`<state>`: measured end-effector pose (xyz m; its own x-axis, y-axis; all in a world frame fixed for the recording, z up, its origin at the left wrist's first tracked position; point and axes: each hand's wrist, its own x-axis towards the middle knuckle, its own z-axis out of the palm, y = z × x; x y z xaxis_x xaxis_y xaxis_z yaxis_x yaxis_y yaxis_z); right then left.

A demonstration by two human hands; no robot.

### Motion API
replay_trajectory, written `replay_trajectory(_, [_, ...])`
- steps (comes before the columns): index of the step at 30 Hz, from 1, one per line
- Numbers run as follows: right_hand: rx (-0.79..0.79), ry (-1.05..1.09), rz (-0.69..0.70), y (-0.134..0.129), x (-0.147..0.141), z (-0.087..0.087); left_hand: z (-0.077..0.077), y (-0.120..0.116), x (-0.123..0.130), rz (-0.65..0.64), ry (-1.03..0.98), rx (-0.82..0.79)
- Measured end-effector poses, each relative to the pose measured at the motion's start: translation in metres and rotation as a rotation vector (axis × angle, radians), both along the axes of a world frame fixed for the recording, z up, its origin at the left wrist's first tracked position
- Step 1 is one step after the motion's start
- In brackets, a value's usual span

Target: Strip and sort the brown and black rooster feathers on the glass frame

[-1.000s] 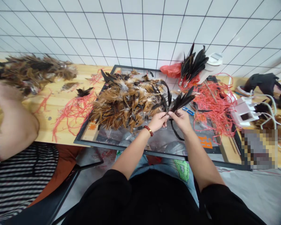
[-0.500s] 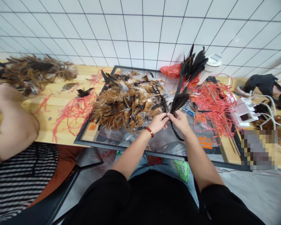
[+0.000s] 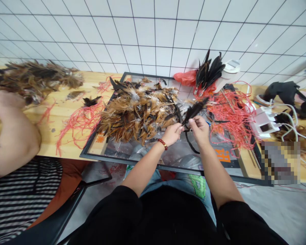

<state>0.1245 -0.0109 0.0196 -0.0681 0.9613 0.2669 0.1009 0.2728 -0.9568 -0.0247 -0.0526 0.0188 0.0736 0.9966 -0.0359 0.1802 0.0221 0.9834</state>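
Note:
Above the glass-topped frame, my left hand (image 3: 172,134), with a red bead bracelet at its wrist, pinches the lower end of a small bunch of black feathers (image 3: 196,109). The bunch leans up to the right. My right hand (image 3: 200,131) is beside its base, thumb and forefinger closed together; whether they grip a feather quill there is hard to make out. A black curved strip (image 3: 191,144) hangs in a loop below the hands. Left of them lies a large heap of brown feathers (image 3: 140,112). A blue tool (image 3: 208,123) is mostly hidden behind my right hand.
Black feathers (image 3: 209,73) lie on a red bag (image 3: 185,78) near the tiled wall. Tangled pink strips (image 3: 233,115) and a white charger block (image 3: 264,122) with cables are on the right. At left, a co-worker's arm (image 3: 17,126) reaches toward more brown feathers (image 3: 40,76).
The long dark feather that stood upright has swung down to the right into the bunch. My right hand has shifted slightly right, its fingertips parting from my left hand.

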Motion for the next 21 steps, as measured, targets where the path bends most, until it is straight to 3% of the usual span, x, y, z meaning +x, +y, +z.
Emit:
replay_trajectory(2, [0.046, -0.031, -0.093, 0.002, 0.003, 0.001, 0.002, 0.002, 0.0, 0.059, -0.212, -0.112])
replay_trajectory(5, [0.05, -0.285, -0.078, 0.003, 0.002, -0.003, 0.005, 0.004, -0.001, 0.108, -0.49, -0.172])
replay_trajectory(10, [0.136, -0.865, -0.009, 0.0, -0.004, -0.011, 0.009, 0.005, -0.004, 0.162, -0.587, -0.129])
replay_trajectory(13, [0.132, -0.918, -0.013, 0.0, -0.003, -0.012, 0.01, 0.005, -0.004, 0.197, -0.589, -0.111])
replay_trajectory(18, [0.118, -0.848, -0.13, 0.001, 0.002, -0.006, 0.01, 0.008, -0.006, 0.306, -0.579, -0.121])
replay_trajectory(21, [0.141, -0.906, -0.081, -0.001, 0.0, -0.002, 0.01, 0.01, -0.006, 0.35, -0.576, -0.125])
